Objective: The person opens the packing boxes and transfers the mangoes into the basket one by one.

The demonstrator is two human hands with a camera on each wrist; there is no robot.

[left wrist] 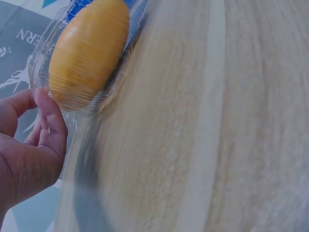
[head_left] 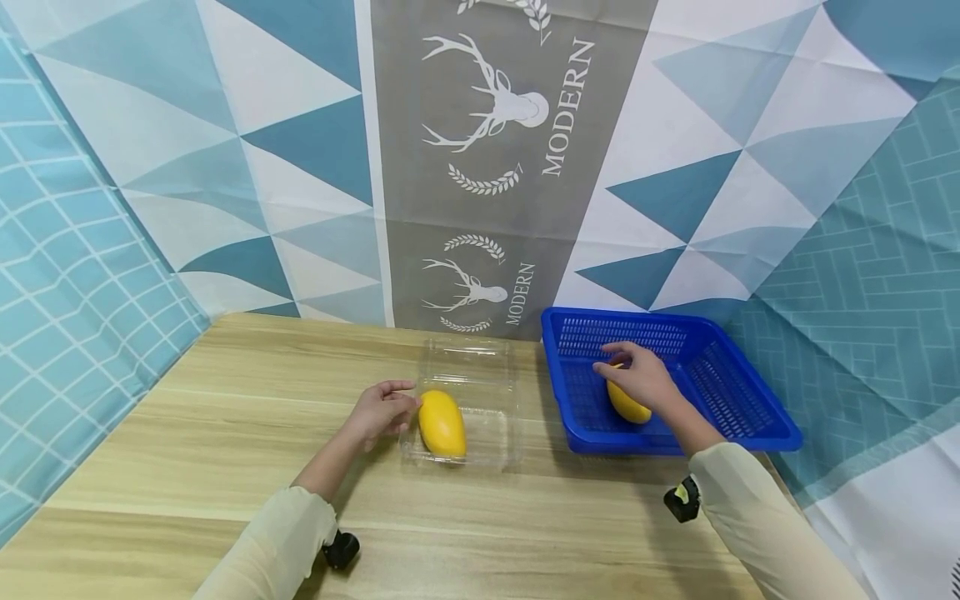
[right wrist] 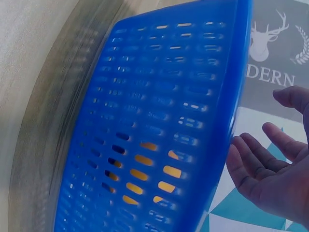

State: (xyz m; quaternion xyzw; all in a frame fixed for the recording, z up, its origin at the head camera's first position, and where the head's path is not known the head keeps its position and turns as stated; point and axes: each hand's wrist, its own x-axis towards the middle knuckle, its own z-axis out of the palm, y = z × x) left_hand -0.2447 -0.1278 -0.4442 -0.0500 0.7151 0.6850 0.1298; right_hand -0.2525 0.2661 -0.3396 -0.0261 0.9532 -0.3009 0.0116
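A clear plastic clamshell box lies with its lid folded back on the table, and a yellow mango sits in its left part. My left hand is at the box's left side. In the left wrist view, the thumb and index finger of this hand pinch the box's rim beside the mango. My right hand is over the blue basket, fingers loosely bent. Below it a second mango rests in the basket, partly covered by the hand; the right wrist view shows this mango through the slots.
The basket stands at the table's back right, its slotted near wall facing me. Behind the wooden table hangs a patterned cloth with deer heads and triangles. Tiled-pattern cloths cover the left and right sides.
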